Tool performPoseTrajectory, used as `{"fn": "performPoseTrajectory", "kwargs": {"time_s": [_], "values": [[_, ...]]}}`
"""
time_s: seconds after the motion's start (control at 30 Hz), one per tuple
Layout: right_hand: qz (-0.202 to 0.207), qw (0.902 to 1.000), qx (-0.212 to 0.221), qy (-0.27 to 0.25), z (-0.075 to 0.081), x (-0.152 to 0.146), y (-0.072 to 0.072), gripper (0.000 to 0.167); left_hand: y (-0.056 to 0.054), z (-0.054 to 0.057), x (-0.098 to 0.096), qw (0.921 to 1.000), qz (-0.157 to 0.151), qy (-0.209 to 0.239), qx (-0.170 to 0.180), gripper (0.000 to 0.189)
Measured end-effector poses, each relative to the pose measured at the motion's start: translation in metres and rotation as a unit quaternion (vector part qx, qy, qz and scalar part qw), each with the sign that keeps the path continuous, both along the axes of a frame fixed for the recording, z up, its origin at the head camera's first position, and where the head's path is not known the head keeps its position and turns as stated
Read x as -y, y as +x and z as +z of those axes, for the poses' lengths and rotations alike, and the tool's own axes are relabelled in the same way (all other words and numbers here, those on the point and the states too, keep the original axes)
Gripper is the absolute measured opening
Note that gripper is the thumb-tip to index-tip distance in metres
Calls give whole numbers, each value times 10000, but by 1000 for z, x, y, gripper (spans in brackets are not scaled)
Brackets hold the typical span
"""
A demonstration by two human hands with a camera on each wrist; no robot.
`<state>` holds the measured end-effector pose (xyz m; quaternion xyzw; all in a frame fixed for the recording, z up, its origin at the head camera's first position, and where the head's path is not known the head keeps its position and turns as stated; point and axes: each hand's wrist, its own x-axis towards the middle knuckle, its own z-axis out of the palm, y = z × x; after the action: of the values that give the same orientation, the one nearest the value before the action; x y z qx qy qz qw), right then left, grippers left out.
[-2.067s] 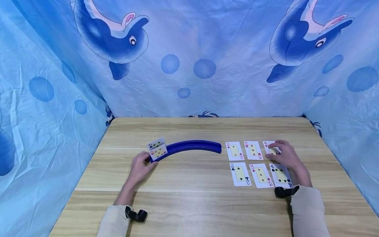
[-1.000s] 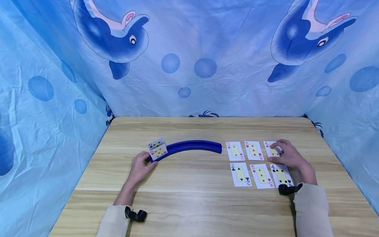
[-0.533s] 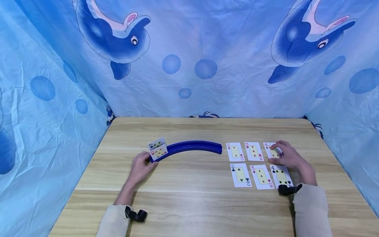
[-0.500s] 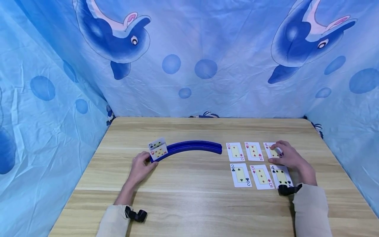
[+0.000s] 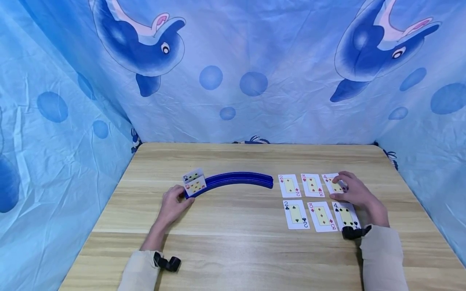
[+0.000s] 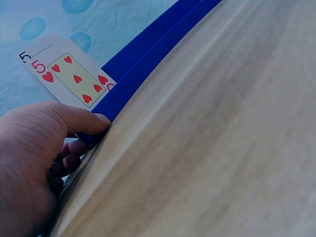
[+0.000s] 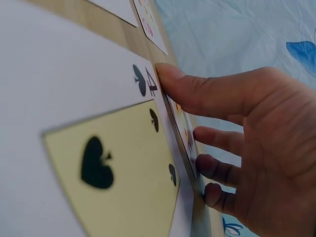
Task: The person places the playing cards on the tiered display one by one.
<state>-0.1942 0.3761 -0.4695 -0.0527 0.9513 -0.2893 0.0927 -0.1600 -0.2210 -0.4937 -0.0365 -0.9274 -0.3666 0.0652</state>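
A curved blue card holder (image 5: 236, 178) lies on the table, with the five of hearts (image 5: 195, 186) and a black five (image 5: 192, 176) standing overlapped in its left end. My left hand (image 5: 174, 206) grips that end; the left wrist view shows the thumb along its near side, fingers behind. At the right, my right hand (image 5: 354, 192) touches a red four (image 5: 329, 180) lying on the table, thumb at its near edge and fingers spread over its right part. In the right wrist view the four of spades (image 7: 118, 148) lies close before the thumb.
Left of the red four lie a red two (image 5: 289, 186) and the three of hearts (image 5: 312, 185). The two of clubs (image 5: 296, 214), three of diamonds (image 5: 322, 217) and four of spades form a nearer row. Blue dolphin-print cloth (image 5: 233, 60) stands behind the wooden table (image 5: 233, 242).
My right hand first shifts slightly right, then stays there. The red four has now slid a little left and turned slightly under the fingers. My left hand and the card holder stay put.
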Motion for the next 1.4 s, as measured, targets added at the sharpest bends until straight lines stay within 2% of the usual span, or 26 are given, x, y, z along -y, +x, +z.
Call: {"fn": "performPoseTrajectory", "kwargs": {"time_s": [0.4, 0.63, 0.9, 1.4], "values": [[168, 9997, -141, 72, -1, -1, -1, 49, 0, -2, 1, 9999, -37, -30, -162, 34], [101, 9996, -78, 247, 3, 1, 1, 50, 0, -2, 0, 9999, -49, -5, -103, 35], [173, 9992, -127, 332, 2, 2, 0, 45, 0, 0, -1, 10000, -10, -66, -18, 37], [-56, 9991, -32, 426, 4, 2, 3, 56, 0, 0, 0, 10000, -9, -66, -41, 37]]}}
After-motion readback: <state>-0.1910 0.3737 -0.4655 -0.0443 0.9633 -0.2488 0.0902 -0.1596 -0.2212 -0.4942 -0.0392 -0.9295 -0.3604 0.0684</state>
